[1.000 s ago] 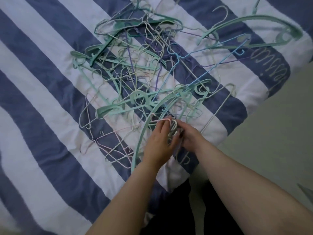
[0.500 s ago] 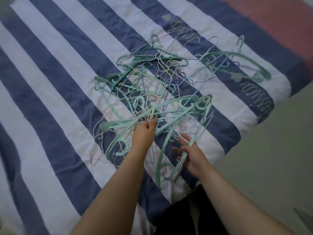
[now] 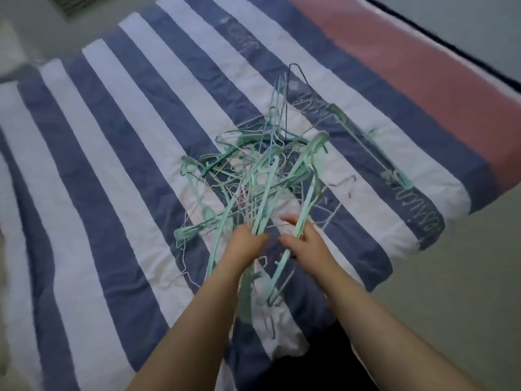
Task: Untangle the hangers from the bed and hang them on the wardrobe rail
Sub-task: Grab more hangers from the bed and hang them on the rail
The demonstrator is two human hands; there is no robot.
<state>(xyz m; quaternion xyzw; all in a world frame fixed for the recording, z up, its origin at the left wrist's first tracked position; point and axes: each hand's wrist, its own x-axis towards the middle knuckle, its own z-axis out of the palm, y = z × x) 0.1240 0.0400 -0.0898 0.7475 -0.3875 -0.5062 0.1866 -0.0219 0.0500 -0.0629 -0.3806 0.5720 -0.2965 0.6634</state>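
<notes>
Hangers sit in 1 knotted heap just right of the middle of the frame, most of them mint green, with thin white, pink and blue wire ones threaded through. The heap rests on a bed cover of broad blue and white stripes that fills the left and centre of the picture. The near end of the tangle is raised off the cover, while the far end trails toward the upper right, where a dark wire hanger stands up above the rest.

Below centre, the left hand has its fingers curled round a bunch of green and wire hangers and grips them. The right hand, just beside it, closes thumb and fingers round 1 long green hanger that slants up toward the top of the heap. Both bare forearms reach in from the bottom edge.

A pink band of bedding crosses the upper right of the frame. Pale floor shows at lower right, beside the bed's corner. The edges of the picture are blurred.
</notes>
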